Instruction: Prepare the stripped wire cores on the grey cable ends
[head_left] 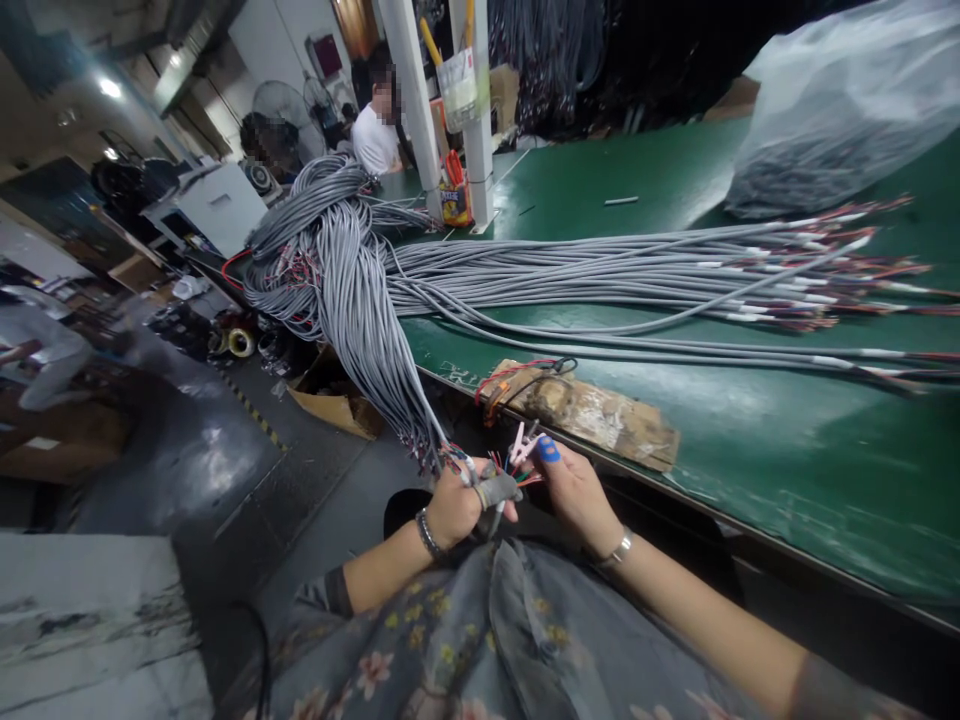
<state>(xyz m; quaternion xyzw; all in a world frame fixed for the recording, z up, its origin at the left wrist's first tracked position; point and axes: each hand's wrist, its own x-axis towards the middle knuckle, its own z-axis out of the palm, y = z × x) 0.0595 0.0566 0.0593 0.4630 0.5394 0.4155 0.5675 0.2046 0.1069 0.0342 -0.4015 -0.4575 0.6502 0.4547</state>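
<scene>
Just beyond my lap, my left hand (456, 508) is closed around the end of a grey cable (441, 432). Thin coloured wires (531, 478) fan out from it towards my other hand. A grey wrap covers my left thumb. My right hand (577, 495), with blue tape on a finger, is closed in a pinch on a small pale pink clip (523, 446). The clip is at the wires; whether it grips one is too small to tell. A thick bundle of grey cables (352, 270) hangs over the table edge beside my left hand.
The green table (810, 440) carries a long row of grey cables (570, 275) with stripped ends, a worn wooden board (600, 412) with wires, and a plastic bag (847, 110). A white post (420, 100) stands behind. A cardboard box (334, 400) is below; a person (375, 138) sits farther back.
</scene>
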